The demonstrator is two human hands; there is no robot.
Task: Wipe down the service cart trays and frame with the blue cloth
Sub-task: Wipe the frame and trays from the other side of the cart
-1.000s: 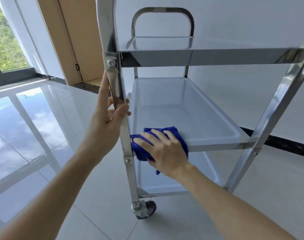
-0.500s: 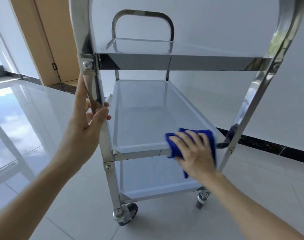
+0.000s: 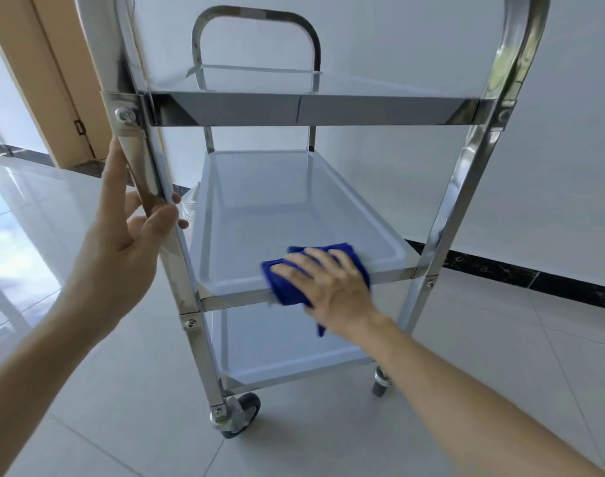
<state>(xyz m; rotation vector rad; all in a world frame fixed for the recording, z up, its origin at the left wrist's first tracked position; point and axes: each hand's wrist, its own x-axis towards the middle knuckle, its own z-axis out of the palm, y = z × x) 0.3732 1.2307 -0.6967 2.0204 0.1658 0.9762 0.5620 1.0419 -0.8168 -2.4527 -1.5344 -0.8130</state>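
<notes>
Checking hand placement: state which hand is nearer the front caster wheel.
Right. The right hand presses the blue cloth on the middle tray's front edge, above the caster wheel; the left hand grips the post higher up.

Blue cloth (image 3: 295,287) — mostly under right hand (image 3: 332,287)

No text, label, brand, number or sign is showing legibly anywhere in the head view. The steel frame, trays and brackets of the service cart (image 3: 459,187) are showing only bare metal and bolt heads, and the blue cloth (image 3: 287,284) is showing no tag or print.
</notes>
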